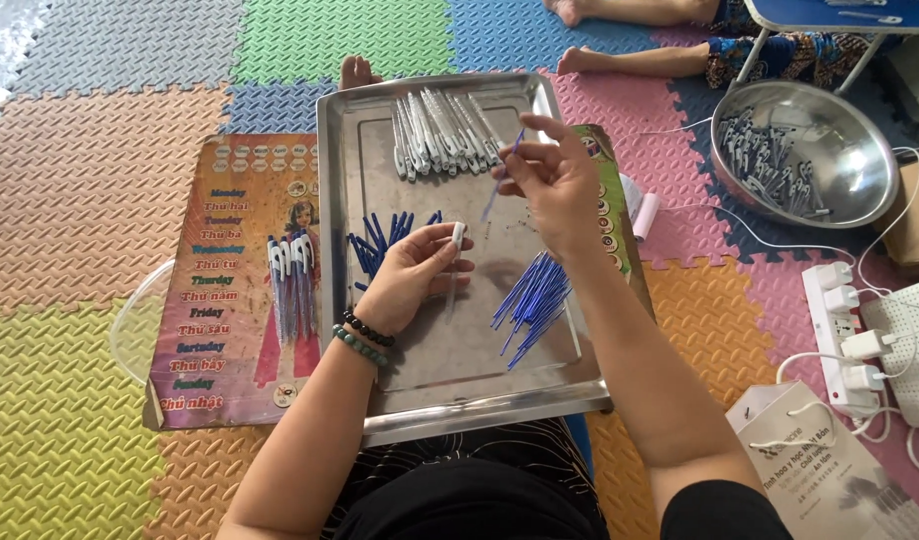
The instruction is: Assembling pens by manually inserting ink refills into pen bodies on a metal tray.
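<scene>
Pinching blue refill (500,175) in right fingers (528,160), left fingers (442,240) clamped on clear pen barrel (457,262)

Both forearms reach forward over the steel tray (345,250). The left hand (412,272) hovers over the tray's middle, palm inward, fingers (450,240) curled and pinched closed, two bead bracelets on the wrist. The right hand (555,180) is raised nearer the tray's far edge, thumb and forefinger pinched together, other fingers loosely bent.

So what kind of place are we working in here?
Probably a home floor used for piecework: coloured foam floor mats, a steel tray of pen parts set low, and a metal bowl beside a seated person's bare feet.
</scene>
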